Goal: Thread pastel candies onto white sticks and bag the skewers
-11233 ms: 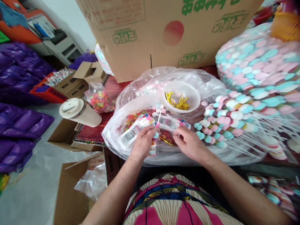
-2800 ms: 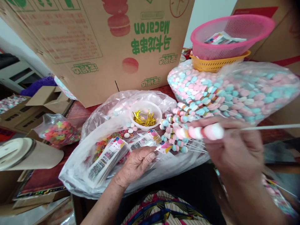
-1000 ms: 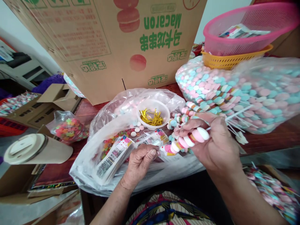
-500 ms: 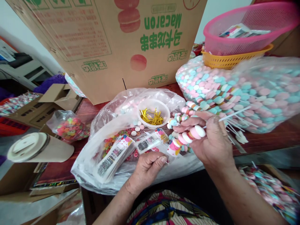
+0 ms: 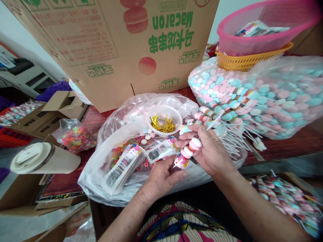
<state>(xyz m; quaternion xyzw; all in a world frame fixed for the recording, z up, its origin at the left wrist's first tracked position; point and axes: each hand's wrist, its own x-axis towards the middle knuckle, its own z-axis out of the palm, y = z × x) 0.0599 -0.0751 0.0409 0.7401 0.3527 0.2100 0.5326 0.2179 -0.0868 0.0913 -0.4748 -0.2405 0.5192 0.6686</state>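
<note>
My right hand (image 5: 212, 153) is closed around a candy skewer (image 5: 194, 144), a white stick threaded with pink, white and brownish sweets. Its stick juts up past my thumb, while the sweets point down toward my left hand (image 5: 165, 178). A clear printed wrapper (image 5: 182, 161) with pink and coloured dots covers the lower end of the skewer. My left hand grips that wrapper's bottom end, its fingertips partly hidden. Just left of my hands lie a stack of flat wrappers (image 5: 123, 168) and a few loose ones (image 5: 161, 150).
A white bowl (image 5: 150, 130) of gold twist ties stands behind the wrappers on a plastic sheet (image 5: 88, 171). Rightward are unwrapped skewers (image 5: 230, 131), a big bag of sweets (image 5: 285, 101) and stacked baskets (image 5: 254, 60). A lidded cup (image 5: 63, 159) and a large carton (image 5: 111, 84) stand leftward and behind.
My right hand has moved left with the skewer, closer to my left hand, and the skewer now tilts more upright. Several white sticks at the right have come into view.
</note>
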